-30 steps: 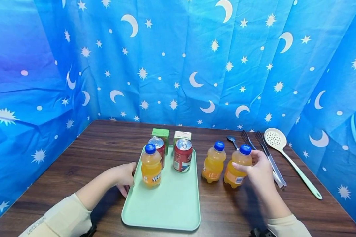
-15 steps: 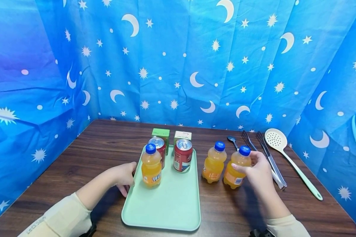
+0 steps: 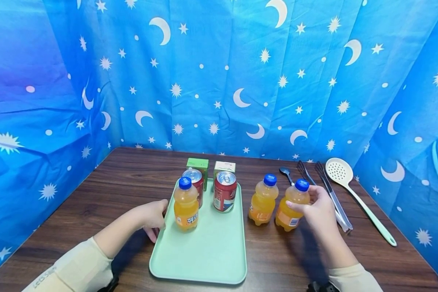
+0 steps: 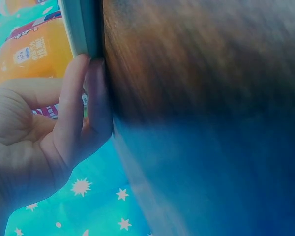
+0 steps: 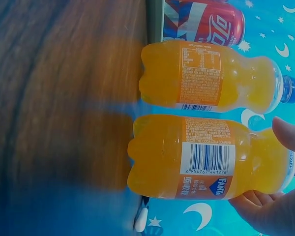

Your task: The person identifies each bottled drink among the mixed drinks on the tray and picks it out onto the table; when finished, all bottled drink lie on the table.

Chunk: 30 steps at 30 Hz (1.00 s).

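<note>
Because nothing had visibly shifted, work stood unadvanced: left hand (image 3: 154,217) gripped tray (image 3: 204,253), right hand (image 3: 320,210) grasped bottle (image 3: 286,217), lower right.

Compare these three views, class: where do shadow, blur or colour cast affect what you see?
Head: largely sharp, soft shadows on the table beside both sleeves; left wrist: table blurred, blue cast lower down; right wrist: barcode on the nearer bottle readable, table blurred.
</note>
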Each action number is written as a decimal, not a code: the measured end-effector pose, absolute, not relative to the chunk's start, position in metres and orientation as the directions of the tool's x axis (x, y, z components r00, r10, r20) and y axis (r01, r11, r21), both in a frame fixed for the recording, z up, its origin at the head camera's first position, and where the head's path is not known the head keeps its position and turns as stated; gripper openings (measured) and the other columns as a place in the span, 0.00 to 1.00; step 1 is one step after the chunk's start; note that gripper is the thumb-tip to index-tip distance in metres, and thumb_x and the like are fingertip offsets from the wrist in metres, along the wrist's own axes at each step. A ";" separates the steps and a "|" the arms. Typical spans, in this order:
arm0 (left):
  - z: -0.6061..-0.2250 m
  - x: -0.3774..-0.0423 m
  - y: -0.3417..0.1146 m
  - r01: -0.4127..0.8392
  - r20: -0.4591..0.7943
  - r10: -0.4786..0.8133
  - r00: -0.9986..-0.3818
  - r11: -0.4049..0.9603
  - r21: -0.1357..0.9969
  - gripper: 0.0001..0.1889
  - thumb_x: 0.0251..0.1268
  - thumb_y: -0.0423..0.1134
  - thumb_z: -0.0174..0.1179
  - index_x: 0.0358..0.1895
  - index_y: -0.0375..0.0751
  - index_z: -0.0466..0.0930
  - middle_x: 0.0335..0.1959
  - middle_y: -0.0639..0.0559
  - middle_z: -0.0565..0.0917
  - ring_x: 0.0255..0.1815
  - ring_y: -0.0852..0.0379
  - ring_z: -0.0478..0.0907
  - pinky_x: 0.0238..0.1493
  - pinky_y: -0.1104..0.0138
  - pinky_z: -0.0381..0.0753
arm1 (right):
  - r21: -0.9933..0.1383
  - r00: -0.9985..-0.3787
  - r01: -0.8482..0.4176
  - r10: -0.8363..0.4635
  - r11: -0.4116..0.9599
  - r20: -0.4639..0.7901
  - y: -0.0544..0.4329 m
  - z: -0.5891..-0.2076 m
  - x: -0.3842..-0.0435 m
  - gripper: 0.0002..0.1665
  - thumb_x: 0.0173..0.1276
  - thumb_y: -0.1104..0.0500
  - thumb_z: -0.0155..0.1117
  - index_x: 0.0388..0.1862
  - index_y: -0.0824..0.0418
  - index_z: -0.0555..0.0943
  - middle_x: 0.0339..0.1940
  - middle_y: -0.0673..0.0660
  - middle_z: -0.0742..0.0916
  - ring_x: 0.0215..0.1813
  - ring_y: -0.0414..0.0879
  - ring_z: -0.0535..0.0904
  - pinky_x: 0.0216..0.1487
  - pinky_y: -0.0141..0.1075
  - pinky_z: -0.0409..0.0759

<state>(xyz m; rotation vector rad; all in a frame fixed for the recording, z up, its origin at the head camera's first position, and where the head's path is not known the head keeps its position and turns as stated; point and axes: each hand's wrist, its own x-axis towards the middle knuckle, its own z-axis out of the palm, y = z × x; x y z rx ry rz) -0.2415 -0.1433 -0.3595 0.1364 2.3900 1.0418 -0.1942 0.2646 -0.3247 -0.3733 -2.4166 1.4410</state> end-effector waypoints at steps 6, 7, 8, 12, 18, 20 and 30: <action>-0.359 -0.240 -0.143 -0.113 -0.417 0.283 -0.864 0.698 0.707 0.23 0.47 0.15 0.55 0.48 0.33 0.62 0.34 0.39 0.73 0.22 0.45 0.79 0.19 0.57 0.84 | -0.879 -0.922 0.059 0.364 0.473 0.134 0.266 -0.326 -0.195 0.46 0.51 0.53 0.75 0.63 0.69 0.62 0.58 0.67 0.72 0.59 0.61 0.67 0.60 0.58 0.68; -0.359 -0.239 -0.142 -0.112 -0.416 0.282 -0.865 0.699 0.706 0.23 0.47 0.15 0.55 0.48 0.33 0.62 0.34 0.40 0.73 0.22 0.45 0.79 0.19 0.57 0.84 | -0.878 -0.922 0.054 0.362 0.476 0.139 0.267 -0.327 -0.195 0.46 0.51 0.53 0.75 0.63 0.69 0.62 0.58 0.67 0.72 0.59 0.61 0.67 0.60 0.58 0.68; -0.358 -0.239 -0.142 -0.112 -0.414 0.280 -0.866 0.699 0.706 0.23 0.48 0.15 0.55 0.48 0.33 0.62 0.34 0.40 0.73 0.22 0.45 0.79 0.19 0.58 0.84 | -0.876 -0.922 0.049 0.359 0.480 0.145 0.267 -0.327 -0.195 0.45 0.51 0.53 0.75 0.62 0.69 0.62 0.58 0.67 0.73 0.59 0.61 0.67 0.61 0.58 0.68; -0.358 -0.238 -0.141 -0.109 -0.414 0.278 -0.866 0.704 0.702 0.23 0.48 0.15 0.56 0.48 0.33 0.62 0.33 0.40 0.73 0.22 0.45 0.79 0.19 0.58 0.84 | -0.872 -0.926 0.036 0.345 0.488 0.155 0.267 -0.327 -0.195 0.44 0.52 0.55 0.75 0.62 0.69 0.62 0.57 0.67 0.73 0.59 0.61 0.67 0.61 0.58 0.68; -0.357 -0.238 -0.141 -0.110 -0.414 0.276 -0.867 0.705 0.701 0.23 0.48 0.15 0.55 0.48 0.33 0.62 0.34 0.40 0.73 0.22 0.45 0.79 0.19 0.58 0.84 | -0.858 -0.932 0.037 0.327 0.513 0.155 0.267 -0.325 -0.195 0.44 0.52 0.57 0.74 0.61 0.70 0.62 0.57 0.69 0.72 0.59 0.63 0.67 0.61 0.59 0.67; -0.357 -0.238 -0.142 -0.109 -0.415 0.278 -0.866 0.706 0.700 0.23 0.48 0.15 0.55 0.48 0.33 0.62 0.34 0.40 0.73 0.22 0.45 0.79 0.19 0.58 0.84 | -0.843 -0.936 0.044 0.318 0.536 0.153 0.267 -0.324 -0.195 0.45 0.52 0.56 0.74 0.62 0.70 0.61 0.58 0.69 0.72 0.59 0.63 0.67 0.61 0.59 0.67; -0.357 -0.239 -0.142 -0.105 -0.419 0.282 -0.863 0.712 0.694 0.23 0.48 0.15 0.56 0.47 0.33 0.62 0.34 0.40 0.73 0.22 0.45 0.79 0.19 0.58 0.84 | -0.786 -0.942 0.043 0.288 0.617 0.174 0.270 -0.322 -0.193 0.50 0.51 0.47 0.74 0.64 0.69 0.59 0.60 0.70 0.70 0.60 0.65 0.66 0.59 0.60 0.68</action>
